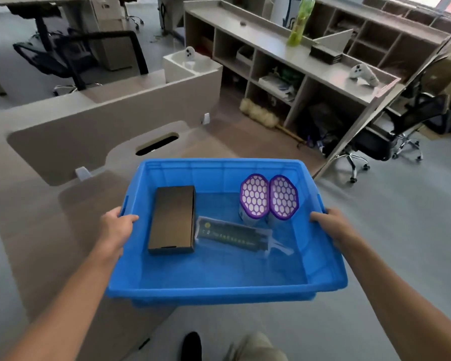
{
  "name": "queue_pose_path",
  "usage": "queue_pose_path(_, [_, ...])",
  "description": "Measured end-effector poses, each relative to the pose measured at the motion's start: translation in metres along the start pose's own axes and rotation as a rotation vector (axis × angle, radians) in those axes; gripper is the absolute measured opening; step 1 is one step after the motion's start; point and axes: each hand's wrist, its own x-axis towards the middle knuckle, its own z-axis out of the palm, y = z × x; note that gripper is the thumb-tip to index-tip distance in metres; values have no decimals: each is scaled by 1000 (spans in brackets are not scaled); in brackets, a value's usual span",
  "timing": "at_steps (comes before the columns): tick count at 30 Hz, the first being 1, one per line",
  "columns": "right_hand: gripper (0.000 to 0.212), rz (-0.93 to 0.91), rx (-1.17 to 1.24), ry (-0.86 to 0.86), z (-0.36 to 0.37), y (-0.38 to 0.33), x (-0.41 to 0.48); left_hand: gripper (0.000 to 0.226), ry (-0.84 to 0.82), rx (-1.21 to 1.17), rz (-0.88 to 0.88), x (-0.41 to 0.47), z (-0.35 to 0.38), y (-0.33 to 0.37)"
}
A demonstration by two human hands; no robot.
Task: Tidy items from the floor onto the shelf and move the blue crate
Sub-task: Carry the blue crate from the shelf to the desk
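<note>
I hold the blue crate (219,290) off the floor in front of me. My left hand (119,227) grips its left rim and my right hand (332,225) grips its right rim. Inside lie a dark flat box (172,218) on the left, a bagged dark device (235,237) in the middle, and two purple honeycomb filters (268,196) standing at the right. The grey cubby shelf (323,71) stands ahead on the right.
On the shelf top are a green bottle (300,20), a black box (326,54) and a white controller (363,74). A duster (258,113) lies on the floor by the shelf. Flat desk panels (63,131) lie at left; an office chair (391,131) stands at right.
</note>
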Motion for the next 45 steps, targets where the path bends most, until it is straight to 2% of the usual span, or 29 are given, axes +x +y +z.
queue_pose_path(10, [21, -97, -134, -147, 22, -99, 225, 10, 197, -52, -112, 98, 109, 43])
queue_pose_path(17, [26, -181, -307, -330, 39, -182, 394, 15, 448, -115, -207, 123, 211, 79])
queue_pose_path(21, [20, -244, -355, -393, 55, -228, 461, 23, 539, -168, -238, 146, 258, 101])
queue_pose_path(24, [18, -252, -359, -431, 70, -254, 498, 20, 565, -194, -247, 166, 281, 117])
queue_pose_path(29, [24, -282, -366, -468, 97, -284, 543, 17, 586, -177, -258, 198, 297, 134])
queue_pose_path(34, [47, -305, -402, -446, 109, -293, 561, 19, 561, -98, -273, 222, 294, 137])
queue_pose_path(40, [52, -445, -606, -383, 74, -270, 533, 54, 491, 70, -272, 196, 299, 127])
queue_pose_path(45, [45, -471, -629, -299, 31, -218, 500, 62, 479, -53, -219, 134, 320, 90])
